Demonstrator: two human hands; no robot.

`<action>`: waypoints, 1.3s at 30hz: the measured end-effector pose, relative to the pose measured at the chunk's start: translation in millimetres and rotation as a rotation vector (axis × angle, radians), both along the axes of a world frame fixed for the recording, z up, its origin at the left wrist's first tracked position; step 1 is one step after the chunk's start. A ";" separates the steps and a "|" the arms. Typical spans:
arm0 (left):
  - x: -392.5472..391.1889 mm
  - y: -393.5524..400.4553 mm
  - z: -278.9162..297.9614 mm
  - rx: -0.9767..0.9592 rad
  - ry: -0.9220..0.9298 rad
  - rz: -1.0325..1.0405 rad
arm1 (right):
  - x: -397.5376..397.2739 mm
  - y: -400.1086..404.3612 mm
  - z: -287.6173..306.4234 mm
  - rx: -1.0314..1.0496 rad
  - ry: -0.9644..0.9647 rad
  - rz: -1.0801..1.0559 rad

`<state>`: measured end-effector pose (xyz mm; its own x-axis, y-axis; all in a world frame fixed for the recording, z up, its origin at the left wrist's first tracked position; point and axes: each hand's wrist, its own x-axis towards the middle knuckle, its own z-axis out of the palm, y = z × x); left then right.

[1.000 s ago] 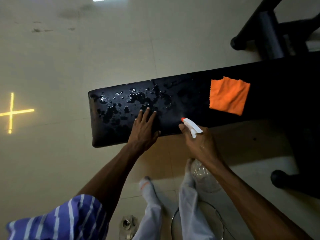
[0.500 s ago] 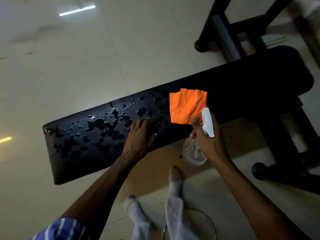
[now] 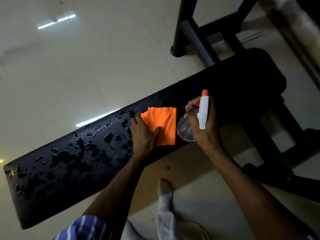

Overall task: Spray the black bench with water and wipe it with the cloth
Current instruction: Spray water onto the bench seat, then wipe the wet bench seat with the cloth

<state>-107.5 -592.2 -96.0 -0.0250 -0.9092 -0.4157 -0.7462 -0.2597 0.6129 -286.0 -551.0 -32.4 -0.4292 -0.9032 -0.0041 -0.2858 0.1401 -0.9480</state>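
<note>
The long black bench [image 3: 72, 172] runs from lower left to upper right, its left half covered in water drops and puddles. An orange cloth [image 3: 164, 123] lies flat on the bench's middle. My left hand [image 3: 143, 135] rests on the cloth's left part, the thumb lying across it and the fingers at its left edge. My right hand [image 3: 204, 125] grips a clear spray bottle [image 3: 185, 130] with a white head and orange nozzle, held just right of the cloth, nozzle pointing away over the dry right part of the bench.
Black metal frame legs [image 3: 195, 37] stand on the pale tiled floor beyond the bench, and more frame [image 3: 280, 156] sits under its right end. My foot [image 3: 165, 189] stands on the floor below the bench edge.
My left hand moved right from the wet bench surface onto the orange cloth. My right hand lifted and turned the spray bottle so its nozzle points away. The camera view shifted toward the right.
</note>
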 end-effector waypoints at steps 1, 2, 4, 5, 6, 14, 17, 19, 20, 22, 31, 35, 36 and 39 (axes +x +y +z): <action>-5.8 -0.7 -0.9 0.010 -0.003 0.011 | -3.3 -5.1 -1.1 -0.001 0.003 0.003; -11.0 -1.4 -2.1 0.026 -0.009 0.020 | -6.4 -8.9 -2.8 0.001 0.013 0.007; -18.2 -4.1 -5.0 0.075 -0.019 0.034 | -11.4 -16.4 -6.7 0.018 0.034 0.008; -19.8 -6.3 -6.4 0.105 -0.018 0.039 | -13.0 -19.6 -9.1 0.028 0.041 0.009; -19.6 -8.2 -7.7 0.137 -0.016 0.042 | -13.9 -22.4 -11.8 0.034 0.049 0.013; 17.4 -16.8 -4.4 0.323 0.327 0.170 | -6.0 -35.2 -25.7 0.040 0.062 0.042; 35.0 -9.4 3.7 0.355 0.439 0.312 | -4.5 -30.7 -26.6 0.053 0.056 0.057; 46.0 -4.0 7.4 0.381 0.510 0.357 | -6.8 -25.1 -27.6 0.061 0.082 0.052; 50.3 -1.8 9.6 0.396 0.539 0.375 | -8.0 -21.9 -28.8 0.057 0.101 0.048; 55.6 2.9 12.3 0.426 0.579 0.418 | -8.9 -15.0 -31.4 0.069 0.110 0.041; 69.0 30.5 28.5 0.513 0.789 0.480 | 16.6 52.7 -45.5 0.336 -0.030 -0.201; 78.5 39.3 44.1 0.638 0.898 0.438 | 56.2 72.0 -41.9 0.640 -0.472 -0.015; 81.9 41.1 47.7 0.651 0.911 0.422 | 63.0 73.2 -38.2 0.675 -0.598 0.065; 93.5 43.9 50.0 0.597 0.894 0.381 | 77.3 70.7 -30.7 0.575 -0.927 0.071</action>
